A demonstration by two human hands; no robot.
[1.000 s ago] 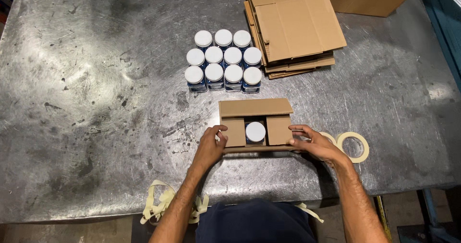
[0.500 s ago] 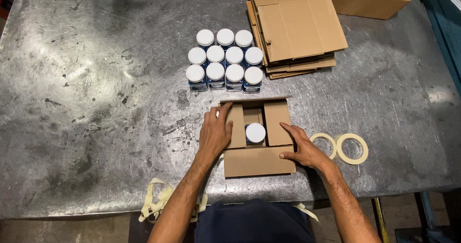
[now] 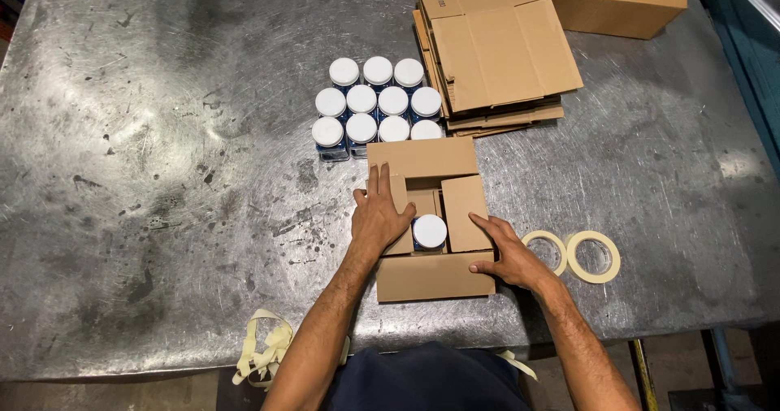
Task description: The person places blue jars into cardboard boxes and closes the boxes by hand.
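A: Box (image 3: pixel 429 277) near the front edge of the tabletop (image 3: pixel 162 175), flaps half folded. One jar (image 3: pixel 429 231) inside, white lid showing between the side flaps.

B: Left hand (image 3: pixel 379 214) flat and open, pressing down the left flap. Right hand (image 3: pixel 505 253) open too, fingers spread over the right flap and the near flap's corner. Gripping nothing, just holding card down.

A: Far flap standing out toward the jars (image 3: pixel 376 102), near flap lying out toward the body. Side flaps not meeting, with the jar's lid visible in the gap.

B: Best to keep both palms level and press the side flaps down evenly, so neither rides over the other. Worth checking the lid sits below the flap line; otherwise a bulge likely under the long flaps.

A: Then far and near flaps over the top, edges brought square, one palm kept on the seam.

B: Tape rolls (image 3: pixel 575 255) just right of the box, within easy reach of the right hand. Flat cartons (image 3: pixel 496 45) stacked far right, closed box (image 3: pixel 619 1) beyond them.

A: Pale straps (image 3: pixel 264 350) hanging off the near edge, well clear.
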